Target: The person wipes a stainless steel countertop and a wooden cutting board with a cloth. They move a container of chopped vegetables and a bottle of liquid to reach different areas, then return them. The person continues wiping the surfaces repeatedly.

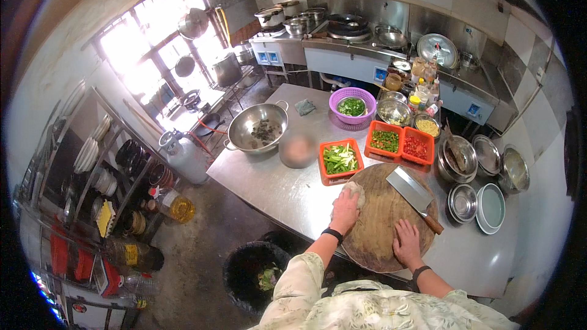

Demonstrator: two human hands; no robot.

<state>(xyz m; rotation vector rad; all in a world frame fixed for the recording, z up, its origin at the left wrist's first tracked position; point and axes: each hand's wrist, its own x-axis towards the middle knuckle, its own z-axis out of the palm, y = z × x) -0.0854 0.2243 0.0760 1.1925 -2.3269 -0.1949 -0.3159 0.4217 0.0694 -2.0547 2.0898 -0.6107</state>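
A round wooden chopping board (371,233) lies before me on the metal table. At its left edge, my left hand (345,211) is closed over a crumpled beige cloth (357,191), pressing it against the wood. My right hand (407,244) rests on the board's lower right part, fingers spread and nothing in it. Above that hand, a cleaver (410,190) with a broad blade lies across the board, its wooden handle (432,223) reaching past the right rim. Just beyond the board is an orange basket of cut green vegetable pieces (340,159).
Orange baskets hold chopped green peppers (384,141) and chopped red peppers (416,147). Chopped greens sit in a purple basket (352,93). A two-handled steel pan (243,121) stands at left, steel bowls (462,202) at right. A black bin (236,279) stands on the floor.
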